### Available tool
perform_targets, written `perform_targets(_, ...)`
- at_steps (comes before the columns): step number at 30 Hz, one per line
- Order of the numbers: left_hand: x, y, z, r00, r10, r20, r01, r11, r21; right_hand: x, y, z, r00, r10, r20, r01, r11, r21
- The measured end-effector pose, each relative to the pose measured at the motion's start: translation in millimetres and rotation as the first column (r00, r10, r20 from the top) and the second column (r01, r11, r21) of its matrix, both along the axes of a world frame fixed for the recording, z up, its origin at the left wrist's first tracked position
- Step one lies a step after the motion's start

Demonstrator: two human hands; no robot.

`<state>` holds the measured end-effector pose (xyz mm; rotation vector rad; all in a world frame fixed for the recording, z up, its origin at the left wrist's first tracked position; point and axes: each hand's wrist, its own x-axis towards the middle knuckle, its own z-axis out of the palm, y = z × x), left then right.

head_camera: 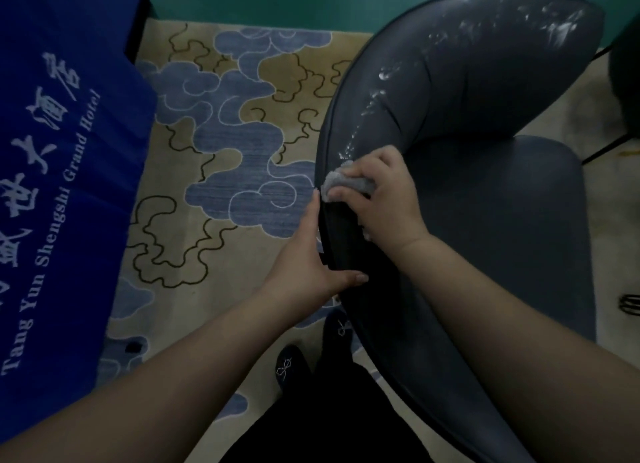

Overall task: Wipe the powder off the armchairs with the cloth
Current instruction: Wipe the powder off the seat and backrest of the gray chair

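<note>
A dark grey-blue leather armchair (485, 123) fills the right side, seen from above. White powder (384, 74) streaks its curved backrest, thickest near the top right (557, 29). My right hand (381, 199) grips a small grey cloth (341, 182) and presses it against the inner face of the backrest, just below the powder trail. My left hand (308, 258) rests on the chair's outer rim with straight fingers along the outside and the thumb across the top edge.
A blue cloth with white hotel lettering (59, 171) covers something on the left. Patterned carpet with blue clouds (221, 151) lies between it and the chair. A green wall (277, 2) runs behind. My dark shoes (291, 362) stand by the chair's base.
</note>
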<state>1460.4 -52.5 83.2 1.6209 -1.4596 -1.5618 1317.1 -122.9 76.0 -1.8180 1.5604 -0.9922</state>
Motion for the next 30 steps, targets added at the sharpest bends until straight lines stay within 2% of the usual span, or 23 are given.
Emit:
perform_targets(3, 3.7, -12.6, 1.0, 1.0, 0.017, 0.012, -0.017, 1.0, -0.002, -4.7, 2.9, -4.0, 1.0, -0.024, -0.009, 0.024, 0.999, -0.026)
perform_targets(7, 9.9, -30.2, 3.1, 1.0, 0.007, 0.002, -0.007, 1.0, 0.009, -11.9, 35.8, -6.5, 1.0, 0.029, 0.007, -0.029, 0.999, -0.04)
perform_targets(12, 9.7, -42.8, 3.5, 0.999, -0.037, 0.004, 0.037, 0.999, 0.025, 1.8, -35.5, -3.5, 0.999, 0.004, -0.049, -0.007, 0.997, -0.072)
perform_targets(15, 10.3, -47.6, 2.4, 1.0, -0.028, -0.006, 0.028, 0.998, 0.047, -3.3, -27.0, -6.8, 1.0, -0.024, -0.011, 0.024, 0.997, -0.07)
perform_targets(18, 11.0, -46.9, 1.9, 0.999, -0.023, -0.033, 0.025, 0.998, 0.052, -10.6, 10.5, -7.1, 0.997, 0.068, 0.03, -0.066, 0.996, -0.066)
perform_targets(21, 9.3, -48.8, 4.9, 1.0, -0.023, -0.016, 0.024, 0.998, 0.065, -5.4, -16.5, -4.6, 0.993, 0.106, -0.054, -0.111, 0.989, -0.097)
perform_targets(23, 9.2, -51.5, 4.5, 0.999, -0.03, -0.017, 0.031, 0.998, 0.049, 4.0, -52.2, -2.8, 0.994, 0.036, -0.108, -0.05, 0.99, -0.134)
perform_targets(25, 9.7, -57.0, 4.1, 0.999, -0.034, -0.024, 0.036, 0.998, 0.06, 8.8, -71.5, -1.3, 0.995, -0.054, -0.082, 0.042, 0.989, -0.141)
perform_targets(30, 13.1, -82.0, 3.5, 0.999, -0.047, -0.024, 0.049, 0.996, 0.08, -0.3, -13.0, -4.5, 0.997, -0.076, -0.005, 0.076, 0.996, -0.036)
